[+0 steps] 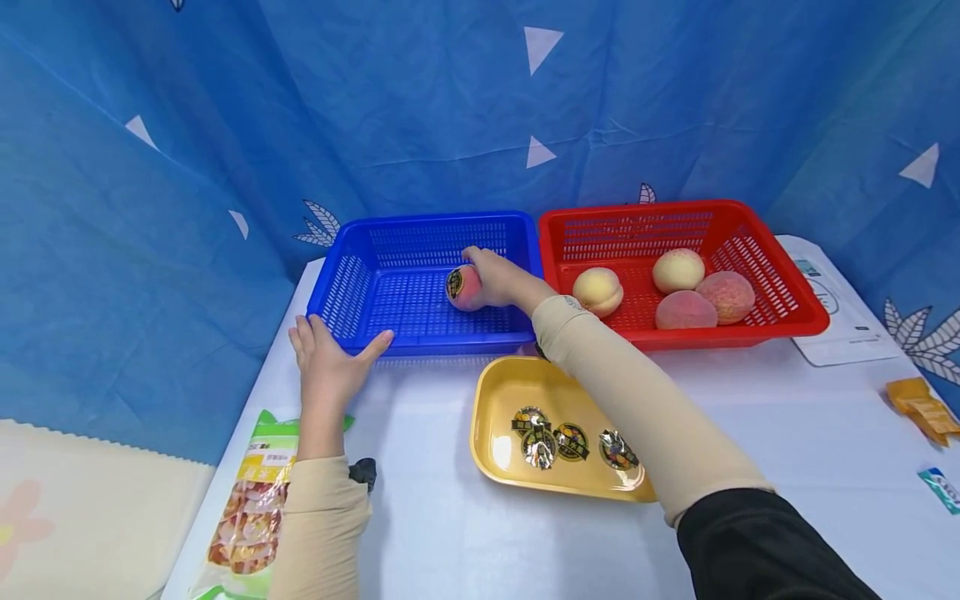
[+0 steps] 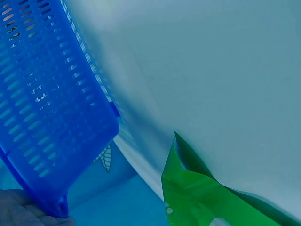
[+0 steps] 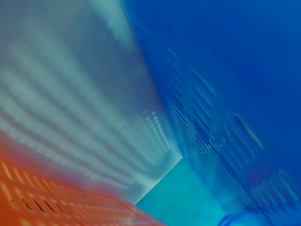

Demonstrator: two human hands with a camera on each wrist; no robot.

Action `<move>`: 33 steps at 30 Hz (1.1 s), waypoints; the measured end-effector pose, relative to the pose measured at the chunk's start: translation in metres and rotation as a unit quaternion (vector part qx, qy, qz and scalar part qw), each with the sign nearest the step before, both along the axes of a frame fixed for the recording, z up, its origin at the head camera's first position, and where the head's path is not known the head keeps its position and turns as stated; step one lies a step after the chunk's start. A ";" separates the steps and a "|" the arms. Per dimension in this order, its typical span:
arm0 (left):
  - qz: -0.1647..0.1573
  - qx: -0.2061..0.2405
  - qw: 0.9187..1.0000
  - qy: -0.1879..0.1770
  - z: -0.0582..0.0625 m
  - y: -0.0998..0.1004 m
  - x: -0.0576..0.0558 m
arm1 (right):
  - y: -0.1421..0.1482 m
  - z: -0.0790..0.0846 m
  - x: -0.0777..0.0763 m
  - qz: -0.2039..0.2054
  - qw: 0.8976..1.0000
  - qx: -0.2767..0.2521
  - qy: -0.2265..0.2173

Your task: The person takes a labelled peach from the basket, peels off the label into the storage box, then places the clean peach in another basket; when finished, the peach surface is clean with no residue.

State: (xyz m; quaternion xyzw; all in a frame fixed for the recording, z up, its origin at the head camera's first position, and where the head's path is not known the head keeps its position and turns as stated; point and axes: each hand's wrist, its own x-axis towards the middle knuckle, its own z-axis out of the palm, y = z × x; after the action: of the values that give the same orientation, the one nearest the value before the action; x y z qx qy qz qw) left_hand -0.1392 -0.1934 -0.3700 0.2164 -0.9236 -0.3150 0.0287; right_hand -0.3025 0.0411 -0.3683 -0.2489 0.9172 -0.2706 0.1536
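My right hand (image 1: 504, 279) holds a pink peach (image 1: 467, 292) inside the blue basket (image 1: 420, 343), over its right half. A round black-and-gold sticker (image 1: 454, 283) is on the peach's left side. My left hand (image 1: 327, 362) rests against the basket's front left corner, thumb spread along the front side. In the left wrist view, fingers (image 2: 28, 212) touch the basket's corner (image 2: 59, 207). The right wrist view shows the blue basket's slotted wall (image 3: 202, 108), with hand and peach out of sight. Several round stickers (image 1: 572, 442) lie in a gold tray (image 1: 525, 379), partly hidden by my right forearm.
Right of the blue basket, a red basket (image 1: 720, 336) holds several peaches (image 1: 678, 271). A green-and-clear food packet (image 1: 251, 508) lies by my left forearm. A white packet (image 1: 847, 317), an orange wrapper (image 1: 924, 408) and a small teal packet (image 1: 941, 490) lie at the right.
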 end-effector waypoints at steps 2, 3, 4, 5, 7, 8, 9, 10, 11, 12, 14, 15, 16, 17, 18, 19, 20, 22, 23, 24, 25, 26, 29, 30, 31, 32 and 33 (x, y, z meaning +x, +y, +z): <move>0.001 0.002 1.000 0.001 0.000 0.000 0.000 | -0.001 0.000 0.000 0.005 1.000 0.026 0.006; 0.001 0.002 1.000 0.001 0.001 0.000 0.000 | -0.002 0.000 0.000 0.007 0.999 0.036 0.009; 0.001 0.003 1.000 0.001 0.001 0.000 0.000 | -0.002 0.000 0.000 0.008 0.999 0.041 0.009; 0.002 0.003 1.000 0.000 0.001 0.000 0.001 | -0.002 0.000 0.000 0.010 0.999 0.045 0.010; 0.002 0.003 1.000 -0.001 0.001 0.000 0.001 | -0.002 0.001 0.001 0.013 0.999 0.041 0.007; 0.002 0.003 1.000 -0.002 0.001 0.000 0.001 | -0.002 0.002 0.002 0.013 0.999 0.036 0.006; 0.002 0.003 1.000 -0.002 0.002 0.000 0.001 | -0.002 0.003 0.003 0.012 0.999 0.031 0.005; 0.001 0.003 1.000 -0.002 0.002 0.000 0.001 | -0.001 0.005 0.004 0.012 1.000 0.026 0.005; 0.000 0.003 1.000 -0.002 0.002 0.000 0.001 | 0.000 0.006 0.006 0.012 1.000 0.021 0.007; -0.001 0.002 1.000 -0.001 0.002 0.000 0.000 | 0.001 0.009 0.007 0.012 1.000 0.014 0.008; -0.003 -0.002 1.000 0.001 0.002 0.000 0.000 | 0.004 0.014 0.011 0.010 1.000 -0.001 0.014; -0.003 -0.006 1.000 0.001 0.002 0.000 0.000 | 0.005 0.017 0.013 0.010 1.000 -0.010 0.014; -0.003 -0.010 1.000 0.002 0.002 0.000 0.000 | 0.007 0.019 0.015 0.014 1.000 -0.017 0.018; -0.002 -0.015 1.000 0.002 0.002 0.000 0.000 | 0.009 0.023 0.017 0.018 0.999 -0.023 0.021; -0.002 -0.021 1.000 0.003 0.002 0.001 0.000 | 0.010 0.026 0.020 0.022 0.999 -0.029 0.024; -0.002 -0.025 1.000 0.003 0.002 0.001 0.000 | 0.013 0.029 0.022 0.026 0.999 -0.035 0.027; -0.002 -0.028 1.000 0.004 0.003 0.001 0.000 | 0.016 0.032 0.025 0.030 0.998 -0.040 0.030; -0.002 -0.031 0.999 0.005 0.003 0.002 0.000 | 0.021 0.037 0.030 0.037 0.997 -0.049 0.037; -0.002 -0.032 0.999 0.006 0.004 0.002 0.000 | 0.025 0.040 0.033 0.039 0.997 -0.053 0.040; -0.001 -0.031 0.999 0.007 0.004 0.003 0.000 | 0.028 0.042 0.035 0.041 0.997 -0.057 0.042; -0.001 -0.030 1.000 0.007 0.005 0.003 0.000 | 0.031 0.043 0.038 0.042 0.996 -0.061 0.046; -0.001 -0.030 1.000 0.010 0.005 0.003 0.001 | 0.034 0.045 0.041 0.042 0.996 -0.065 0.049; -0.006 -0.036 0.999 0.021 0.006 0.006 0.000 | 0.045 0.048 0.050 0.042 0.994 -0.082 0.054; -0.010 -0.039 0.999 0.027 0.007 0.008 0.000 | 0.048 0.049 0.053 0.041 0.994 -0.089 0.056; -0.015 -0.042 0.998 0.036 0.008 0.010 0.000 | 0.052 0.050 0.056 0.042 0.993 -0.097 0.058; -0.022 -0.044 0.998 0.046 0.009 0.013 0.000 | 0.055 0.051 0.059 0.044 0.991 -0.107 0.061; -0.028 -0.045 0.997 0.057 0.010 0.017 0.000 | 0.058 0.052 0.062 0.047 0.990 -0.117 0.065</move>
State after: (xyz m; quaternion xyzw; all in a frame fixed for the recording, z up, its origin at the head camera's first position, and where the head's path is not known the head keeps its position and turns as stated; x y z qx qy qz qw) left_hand -0.1390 -0.1768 -0.3599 0.1709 -0.9393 -0.2859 0.0820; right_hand -0.2404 0.0989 -0.3166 -0.3251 0.8744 -0.3520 0.0763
